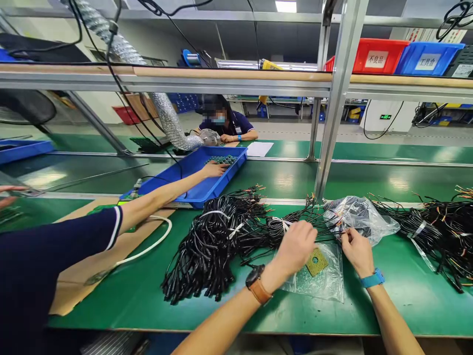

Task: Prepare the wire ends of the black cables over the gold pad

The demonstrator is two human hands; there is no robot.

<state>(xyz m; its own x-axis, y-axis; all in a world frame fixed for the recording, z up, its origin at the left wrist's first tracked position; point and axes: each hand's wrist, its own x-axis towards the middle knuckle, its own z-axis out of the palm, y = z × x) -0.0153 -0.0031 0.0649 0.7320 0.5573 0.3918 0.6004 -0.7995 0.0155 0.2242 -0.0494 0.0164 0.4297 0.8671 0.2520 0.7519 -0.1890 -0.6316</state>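
My left hand (298, 242), with a watch on its wrist, is closed beside a tied bundle of black cables (277, 230). Its fingertips face away from me, so what they hold is hidden. A short way to the right, my right hand (357, 252) pinches a thin black cable whose strands run between both hands. Below them a clear plastic bag (334, 286) lies flat, with a small yellowish square board (317, 262) on it. A crumpled clear bag (377, 222) lies just behind my right hand. Left of my hands is a large heap of black cables (207, 246).
A co-worker's arm (158, 195) reaches from the left into a blue tray (195, 197) of small green parts. Another person (229, 123) sits across the bench. A metal post (338, 98) rises behind my hands. More black cables (443, 227) lie at right.
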